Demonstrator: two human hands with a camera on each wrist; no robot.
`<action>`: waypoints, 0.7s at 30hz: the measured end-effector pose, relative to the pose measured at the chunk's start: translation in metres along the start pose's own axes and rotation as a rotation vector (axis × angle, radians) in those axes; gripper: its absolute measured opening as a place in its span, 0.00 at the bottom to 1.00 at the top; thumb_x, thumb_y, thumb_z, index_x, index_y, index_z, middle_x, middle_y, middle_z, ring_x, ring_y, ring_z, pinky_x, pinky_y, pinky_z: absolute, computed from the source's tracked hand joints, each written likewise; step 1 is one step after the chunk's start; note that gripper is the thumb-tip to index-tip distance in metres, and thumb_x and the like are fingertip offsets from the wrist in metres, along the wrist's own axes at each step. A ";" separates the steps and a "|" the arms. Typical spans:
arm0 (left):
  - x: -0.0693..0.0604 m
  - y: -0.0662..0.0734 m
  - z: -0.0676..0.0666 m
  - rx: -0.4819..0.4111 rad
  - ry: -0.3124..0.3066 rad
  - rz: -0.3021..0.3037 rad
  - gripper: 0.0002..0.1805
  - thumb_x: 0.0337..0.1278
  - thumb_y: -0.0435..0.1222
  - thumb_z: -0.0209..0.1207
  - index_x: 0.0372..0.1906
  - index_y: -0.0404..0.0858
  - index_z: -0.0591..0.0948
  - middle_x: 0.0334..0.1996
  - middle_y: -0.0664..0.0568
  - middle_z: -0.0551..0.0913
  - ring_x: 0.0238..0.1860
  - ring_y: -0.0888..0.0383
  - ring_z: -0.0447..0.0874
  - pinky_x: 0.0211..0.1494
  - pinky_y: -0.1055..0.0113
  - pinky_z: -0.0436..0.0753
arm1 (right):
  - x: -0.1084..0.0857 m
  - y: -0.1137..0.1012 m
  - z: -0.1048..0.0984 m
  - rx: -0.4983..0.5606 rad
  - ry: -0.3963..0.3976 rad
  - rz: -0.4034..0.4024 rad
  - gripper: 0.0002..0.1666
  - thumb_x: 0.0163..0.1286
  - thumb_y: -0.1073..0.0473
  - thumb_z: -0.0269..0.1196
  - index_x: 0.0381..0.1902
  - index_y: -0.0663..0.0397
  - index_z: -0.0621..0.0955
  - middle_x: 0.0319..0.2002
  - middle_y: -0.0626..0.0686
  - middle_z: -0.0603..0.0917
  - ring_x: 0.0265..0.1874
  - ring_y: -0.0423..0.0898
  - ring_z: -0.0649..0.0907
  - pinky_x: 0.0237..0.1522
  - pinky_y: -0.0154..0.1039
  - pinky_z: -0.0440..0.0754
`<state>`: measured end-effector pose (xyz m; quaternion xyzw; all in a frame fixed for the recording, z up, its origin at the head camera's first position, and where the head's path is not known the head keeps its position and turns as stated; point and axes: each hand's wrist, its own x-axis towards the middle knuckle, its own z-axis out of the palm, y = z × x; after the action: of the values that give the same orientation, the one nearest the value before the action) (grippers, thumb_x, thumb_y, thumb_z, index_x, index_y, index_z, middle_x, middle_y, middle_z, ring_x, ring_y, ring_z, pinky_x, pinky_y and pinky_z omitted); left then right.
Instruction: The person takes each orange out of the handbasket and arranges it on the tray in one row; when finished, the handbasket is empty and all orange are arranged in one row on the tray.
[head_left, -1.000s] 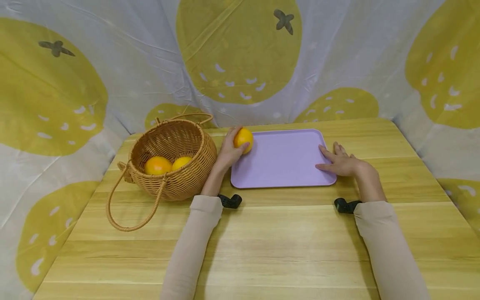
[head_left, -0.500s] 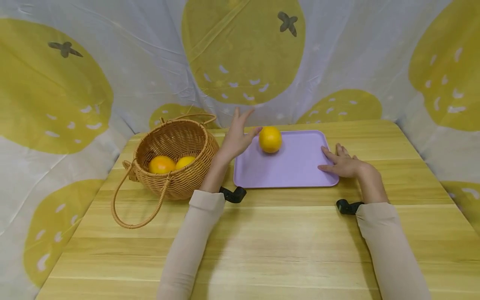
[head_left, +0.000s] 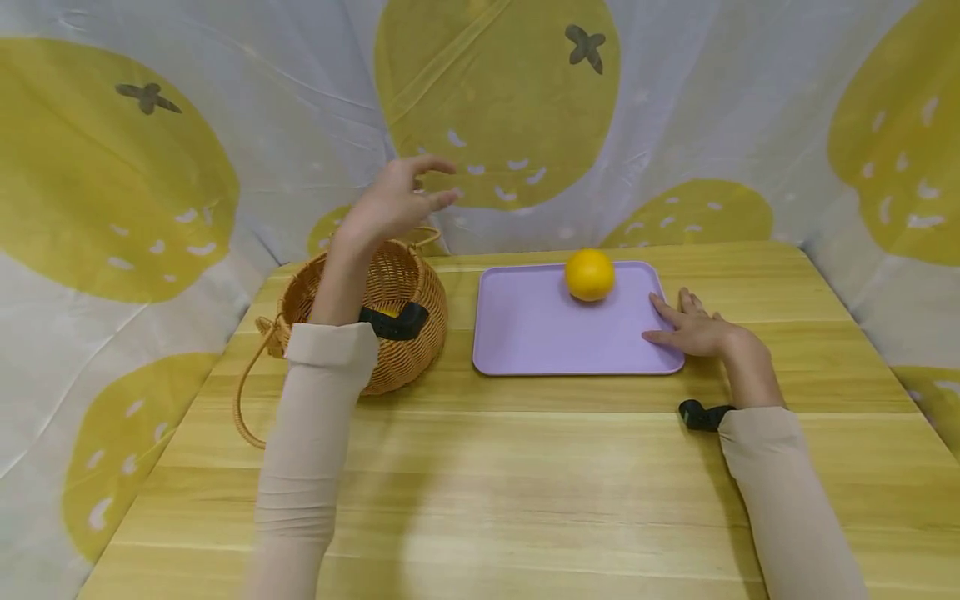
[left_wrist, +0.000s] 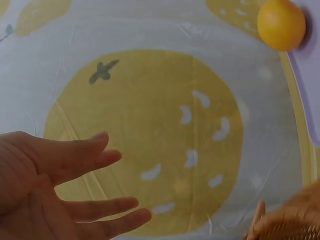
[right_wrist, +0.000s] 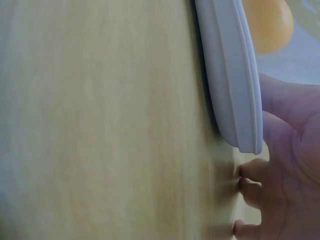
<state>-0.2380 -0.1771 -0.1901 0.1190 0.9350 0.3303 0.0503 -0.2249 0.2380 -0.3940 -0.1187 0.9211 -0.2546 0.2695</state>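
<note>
One smooth tray [head_left: 525, 333] bears a round orange [head_left: 589, 275]; right hand [head_left: 701, 332] touches the rim [head_left: 577, 372].

Head view, approx. clock: tray [head_left: 555, 329] at 3, smooth matt plastic by the look, incl. rim; orange [head_left: 590, 275] at tray's 12, smooth skin w/ slight waxy sheen. Basket [head_left: 420, 358] at 9: woven wicker or sim., rough & ribbed, strands a bit shiny. Counter [head_left: 480, 500] at 6: wood or wood-look planks, smooth, satin, w/ soft glare. Backdrop [head_left: 667, 108] at 12: thin printed cloth, creased, faint sheen. L sleeve [head_left: 300, 450] at 8, R sleeve [head_left: 780, 475] at 4: soft matt fabric. Wrist mounts [head_left: 405, 322] at 9 & 4: hard plastic, prob. matt.
</note>
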 end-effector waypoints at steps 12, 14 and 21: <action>-0.029 -0.093 -0.068 0.053 -0.266 -0.045 0.24 0.77 0.36 0.56 0.72 0.36 0.74 0.71 0.33 0.73 0.72 0.35 0.70 0.72 0.39 0.71 | -0.004 0.003 -0.003 -0.004 -0.005 0.000 0.52 0.82 0.40 0.51 0.83 0.60 0.38 0.75 0.79 0.21 0.76 0.75 0.24 0.71 0.77 0.26; -0.031 -0.105 -0.074 0.087 -0.324 -0.059 0.22 0.76 0.33 0.56 0.69 0.35 0.77 0.71 0.35 0.73 0.73 0.36 0.70 0.70 0.43 0.74 | -0.005 0.004 -0.003 -0.005 -0.005 -0.001 0.52 0.82 0.40 0.51 0.83 0.60 0.38 0.75 0.79 0.21 0.76 0.75 0.25 0.71 0.78 0.26; -0.033 -0.131 -0.081 0.087 -0.558 -0.091 0.20 0.75 0.31 0.56 0.67 0.38 0.80 0.73 0.38 0.71 0.74 0.36 0.69 0.71 0.48 0.76 | -0.009 0.006 -0.004 -0.004 -0.008 -0.005 0.51 0.82 0.40 0.50 0.83 0.61 0.39 0.75 0.80 0.21 0.76 0.76 0.25 0.70 0.79 0.27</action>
<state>-0.2449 -0.3333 -0.2094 0.1655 0.9027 0.2415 0.3154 -0.2202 0.2481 -0.3900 -0.1226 0.9203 -0.2529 0.2722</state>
